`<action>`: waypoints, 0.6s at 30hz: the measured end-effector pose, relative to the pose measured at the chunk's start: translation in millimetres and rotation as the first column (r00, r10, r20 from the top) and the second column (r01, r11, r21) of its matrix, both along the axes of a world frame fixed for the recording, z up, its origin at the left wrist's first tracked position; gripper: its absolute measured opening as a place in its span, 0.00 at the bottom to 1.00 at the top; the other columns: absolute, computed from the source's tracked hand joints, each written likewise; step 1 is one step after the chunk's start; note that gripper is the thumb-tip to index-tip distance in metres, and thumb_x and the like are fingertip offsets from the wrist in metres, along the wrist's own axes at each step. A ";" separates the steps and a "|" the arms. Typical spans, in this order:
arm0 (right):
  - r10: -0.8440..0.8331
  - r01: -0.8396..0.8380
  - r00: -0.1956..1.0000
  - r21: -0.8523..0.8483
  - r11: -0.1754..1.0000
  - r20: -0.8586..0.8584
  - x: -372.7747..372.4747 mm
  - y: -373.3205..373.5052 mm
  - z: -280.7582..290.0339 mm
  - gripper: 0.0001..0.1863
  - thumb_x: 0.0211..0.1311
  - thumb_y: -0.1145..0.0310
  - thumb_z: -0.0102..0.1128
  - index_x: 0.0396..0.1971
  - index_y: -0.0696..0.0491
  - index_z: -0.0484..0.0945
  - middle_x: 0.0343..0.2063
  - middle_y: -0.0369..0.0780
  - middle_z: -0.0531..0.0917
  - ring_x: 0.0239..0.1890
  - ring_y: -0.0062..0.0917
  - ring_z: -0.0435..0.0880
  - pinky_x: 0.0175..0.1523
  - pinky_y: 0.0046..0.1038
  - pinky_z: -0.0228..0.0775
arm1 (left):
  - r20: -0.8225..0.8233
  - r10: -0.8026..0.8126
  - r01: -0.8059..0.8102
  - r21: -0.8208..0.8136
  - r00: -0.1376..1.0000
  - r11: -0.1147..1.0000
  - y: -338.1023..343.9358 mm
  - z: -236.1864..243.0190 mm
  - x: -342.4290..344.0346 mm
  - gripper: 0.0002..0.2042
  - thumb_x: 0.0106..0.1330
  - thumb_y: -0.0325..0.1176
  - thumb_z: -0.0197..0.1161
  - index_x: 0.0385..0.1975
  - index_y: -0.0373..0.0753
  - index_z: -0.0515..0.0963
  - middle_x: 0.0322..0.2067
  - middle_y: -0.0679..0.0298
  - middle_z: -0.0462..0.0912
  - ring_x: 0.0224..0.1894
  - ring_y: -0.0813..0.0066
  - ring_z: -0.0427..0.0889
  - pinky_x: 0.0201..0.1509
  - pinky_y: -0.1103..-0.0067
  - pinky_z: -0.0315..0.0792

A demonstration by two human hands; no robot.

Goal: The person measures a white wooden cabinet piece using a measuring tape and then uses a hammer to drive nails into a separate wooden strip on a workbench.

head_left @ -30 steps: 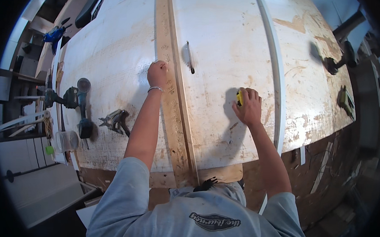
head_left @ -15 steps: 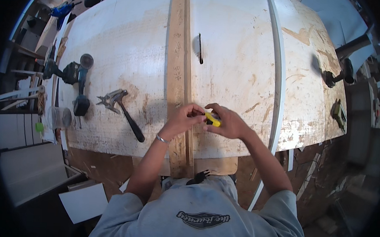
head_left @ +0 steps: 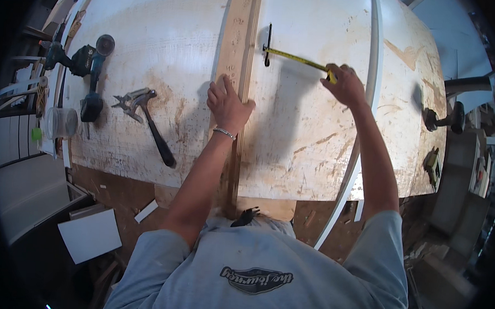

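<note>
Yellow steel tape measure point(head_left: 297, 58): stretched leftward from the right hand point(head_left: 346, 86), fingers closed on it.
Left hand point(head_left: 226, 104): laid flat, fingers extended, on the long pale wooden batten point(head_left: 238, 36).
Black-handled hammer point(head_left: 148, 121): left of the fingers.

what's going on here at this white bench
A person leans over a worn white worktop. Their left hand rests flat on a long wooden strip that runs up the middle. Their right hand holds a yellow tape measure, the tape drawn out to the left toward a small dark tool. A hammer and a cordless drill lie untouched on the left.
</note>
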State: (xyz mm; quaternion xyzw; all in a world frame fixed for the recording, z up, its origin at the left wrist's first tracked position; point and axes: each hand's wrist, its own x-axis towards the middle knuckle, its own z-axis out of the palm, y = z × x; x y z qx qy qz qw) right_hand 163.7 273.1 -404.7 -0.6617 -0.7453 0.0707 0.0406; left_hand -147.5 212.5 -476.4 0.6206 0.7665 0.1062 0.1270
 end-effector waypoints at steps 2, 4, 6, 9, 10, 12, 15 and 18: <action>0.031 -0.031 0.999 0.017 0.999 0.031 0.1 8.3 -5.7 0.21 0.58 0.51 0.64 0.49 0.44 0.77 0.40 0.44 0.79 0.48 0.39 0.79 0.49 0.42 0.75 | 0.139 0.022 -0.022 0.005 0.990 1.000 0.9 7.6 3.7 0.47 0.50 0.43 0.71 0.69 0.30 0.55 0.61 0.37 0.55 0.63 0.42 0.56 0.66 0.54 0.55; 0.034 -0.036 0.998 0.028 0.999 0.052 -3.5 15.0 -9.6 0.21 0.58 0.51 0.64 0.49 0.43 0.77 0.39 0.43 0.79 0.48 0.38 0.79 0.49 0.41 0.76 | 0.111 0.021 -0.027 0.048 0.994 0.999 1.7 5.0 5.1 0.47 0.49 0.42 0.72 0.68 0.29 0.56 0.58 0.40 0.57 0.61 0.44 0.58 0.66 0.54 0.55; 0.042 -0.044 0.997 0.026 0.999 0.066 -5.7 19.0 -12.1 0.21 0.58 0.51 0.64 0.49 0.43 0.78 0.38 0.43 0.79 0.48 0.37 0.79 0.49 0.40 0.76 | 0.108 0.024 -0.028 0.029 0.994 0.999 2.9 4.5 7.8 0.47 0.49 0.42 0.72 0.68 0.29 0.57 0.58 0.40 0.58 0.61 0.44 0.58 0.65 0.55 0.56; 0.050 -0.054 0.995 0.041 0.998 0.087 -4.9 25.5 -20.0 0.21 0.59 0.50 0.63 0.50 0.42 0.77 0.40 0.42 0.79 0.49 0.36 0.79 0.49 0.39 0.76 | 0.106 0.029 -0.027 -0.011 0.994 1.000 3.3 8.6 13.0 0.47 0.49 0.42 0.72 0.68 0.29 0.57 0.58 0.40 0.58 0.61 0.44 0.58 0.65 0.55 0.57; 0.050 -0.055 0.994 0.048 0.997 0.096 -4.5 26.9 -21.0 0.21 0.59 0.50 0.63 0.50 0.42 0.77 0.40 0.42 0.79 0.49 0.35 0.78 0.50 0.39 0.76 | 0.106 0.033 -0.030 -0.026 0.994 0.999 3.4 9.7 14.3 0.47 0.49 0.43 0.72 0.68 0.29 0.57 0.58 0.40 0.58 0.61 0.44 0.58 0.65 0.55 0.57; 0.068 -0.076 0.992 0.066 0.995 0.104 -0.8 28.9 -22.4 0.22 0.59 0.50 0.63 0.51 0.42 0.77 0.41 0.41 0.78 0.50 0.35 0.78 0.51 0.39 0.75 | 0.091 0.027 -0.025 -0.022 0.995 0.999 3.4 9.1 15.3 0.47 0.49 0.43 0.73 0.68 0.29 0.57 0.58 0.40 0.58 0.61 0.44 0.58 0.65 0.55 0.57; 0.083 -0.091 0.992 0.079 0.993 0.097 2.5 30.2 -23.6 0.22 0.60 0.51 0.63 0.52 0.42 0.77 0.41 0.41 0.78 0.50 0.35 0.77 0.53 0.39 0.74 | 0.082 0.019 -0.018 -0.010 0.996 1.000 3.8 8.0 15.6 0.48 0.48 0.44 0.73 0.68 0.29 0.57 0.59 0.39 0.57 0.62 0.43 0.57 0.65 0.54 0.57; 0.085 -0.092 0.993 0.083 0.992 0.084 4.6 29.7 -26.0 0.22 0.60 0.51 0.63 0.52 0.42 0.77 0.41 0.41 0.79 0.51 0.35 0.77 0.54 0.39 0.74 | 0.076 0.015 -0.015 0.001 0.997 1.000 4.1 5.3 16.7 0.49 0.48 0.44 0.73 0.68 0.29 0.56 0.61 0.36 0.56 0.64 0.41 0.56 0.66 0.53 0.56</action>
